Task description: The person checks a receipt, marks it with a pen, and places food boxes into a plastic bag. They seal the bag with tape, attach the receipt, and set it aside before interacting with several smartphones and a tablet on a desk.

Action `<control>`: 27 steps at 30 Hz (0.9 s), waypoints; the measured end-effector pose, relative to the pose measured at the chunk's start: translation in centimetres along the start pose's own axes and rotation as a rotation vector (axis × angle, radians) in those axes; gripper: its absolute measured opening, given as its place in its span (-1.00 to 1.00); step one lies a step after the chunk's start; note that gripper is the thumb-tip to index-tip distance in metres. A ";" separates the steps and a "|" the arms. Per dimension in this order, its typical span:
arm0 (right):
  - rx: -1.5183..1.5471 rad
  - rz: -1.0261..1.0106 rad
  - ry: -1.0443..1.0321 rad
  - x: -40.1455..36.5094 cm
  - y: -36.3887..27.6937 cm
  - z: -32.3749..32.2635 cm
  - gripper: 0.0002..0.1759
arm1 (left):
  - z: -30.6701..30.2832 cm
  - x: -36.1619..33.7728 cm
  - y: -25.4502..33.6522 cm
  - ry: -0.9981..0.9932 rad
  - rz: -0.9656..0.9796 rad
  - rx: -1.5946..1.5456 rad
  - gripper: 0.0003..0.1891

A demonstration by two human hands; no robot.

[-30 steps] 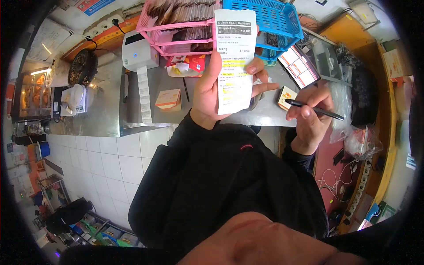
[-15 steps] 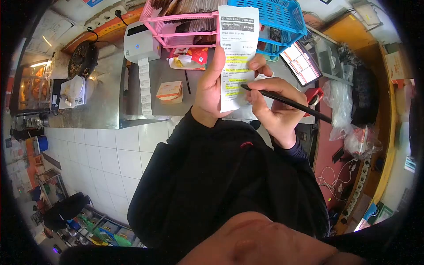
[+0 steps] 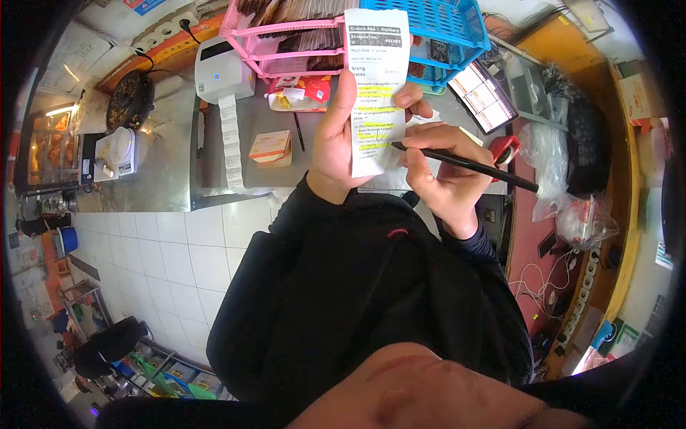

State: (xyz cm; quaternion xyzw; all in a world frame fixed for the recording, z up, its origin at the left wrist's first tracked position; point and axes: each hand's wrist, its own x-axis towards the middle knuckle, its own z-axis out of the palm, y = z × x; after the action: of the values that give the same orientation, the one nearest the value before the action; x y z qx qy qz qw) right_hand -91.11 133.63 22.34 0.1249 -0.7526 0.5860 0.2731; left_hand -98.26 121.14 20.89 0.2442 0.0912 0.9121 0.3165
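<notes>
My left hand holds a long printed receipt upright in front of me, with the thumb along its left edge and fingertips curling round from behind at the right. Several lines on the paper are marked in yellow. A slim black pen is gripped in my right hand, its tip close to the receipt's lower right part, beside the yellow-marked lines. The pen's back end slants down to the right.
Behind the receipt stand a pink basket and a blue basket. A white label printer with a paper strip, a small orange-and-white box and a screen are on the counter. A red tape dispenser sits at right.
The receipt and my left hand have shifted slightly left in view. The pen tip sits a little lower on the paper, near its right edge.
</notes>
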 end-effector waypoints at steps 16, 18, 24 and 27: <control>-0.029 -0.008 -0.055 -0.3 1.0 -0.3 -0.88 | -0.3 -0.1 0.3 0.029 0.017 -0.008 -0.34; 0.097 0.088 0.118 -0.6 0.8 -0.8 -0.90 | -0.4 -0.4 0.7 0.044 -0.032 -0.114 -0.32; 0.171 0.049 0.373 -0.1 2.2 -5.4 -0.91 | -1.7 -0.5 2.1 0.028 0.063 -0.051 -0.32; 0.200 0.053 0.405 -0.7 3.2 -6.6 -0.89 | -3.1 -1.0 3.1 0.041 0.104 -0.046 -0.33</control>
State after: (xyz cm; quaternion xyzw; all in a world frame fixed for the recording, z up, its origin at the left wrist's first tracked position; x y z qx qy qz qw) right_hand -90.43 140.73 20.48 0.0112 -0.6237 0.6776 0.3895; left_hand -100.78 118.03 18.79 0.2227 0.0639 0.9339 0.2725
